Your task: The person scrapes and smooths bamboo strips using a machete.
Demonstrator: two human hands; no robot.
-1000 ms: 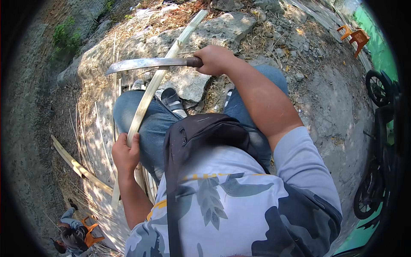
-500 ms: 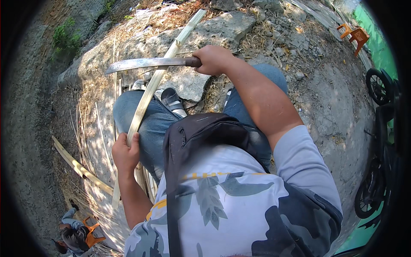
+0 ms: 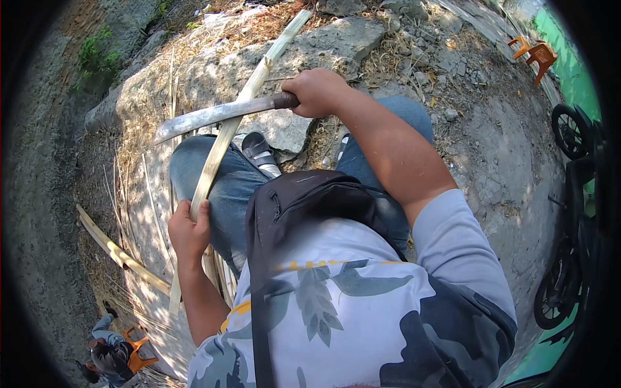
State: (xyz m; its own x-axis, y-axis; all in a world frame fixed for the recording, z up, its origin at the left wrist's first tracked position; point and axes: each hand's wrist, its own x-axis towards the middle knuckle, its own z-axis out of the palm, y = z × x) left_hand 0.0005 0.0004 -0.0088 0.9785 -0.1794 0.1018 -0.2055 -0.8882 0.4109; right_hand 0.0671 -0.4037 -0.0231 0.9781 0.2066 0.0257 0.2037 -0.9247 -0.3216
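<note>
A long pale bamboo strip (image 3: 223, 143) runs slantwise from beside my left forearm, over my left knee, up to the rocky ground ahead. My left hand (image 3: 189, 229) is closed around its lower part, thumb on top. In my right hand (image 3: 317, 92) is the dark wrapped handle of a machete (image 3: 217, 115). Its long, slightly curved blade lies across the strip above my left knee and points left. The blade crosses over the strip, hiding a short stretch of it. Whether the edge bites into the bamboo I cannot tell.
Several thin strips (image 3: 152, 194) and a split bamboo length (image 3: 123, 257) lie on the ground at left. A person on an orange chair (image 3: 139, 352) sits at lower left. Rock slabs (image 3: 323, 48) lie ahead. Orange chairs (image 3: 541, 58) and a motorcycle (image 3: 572, 194) stand at right.
The machete has slid down the strip toward me, its tip dropping lower and its handle shifting slightly left. My left hand and the strip have hardly moved.
</note>
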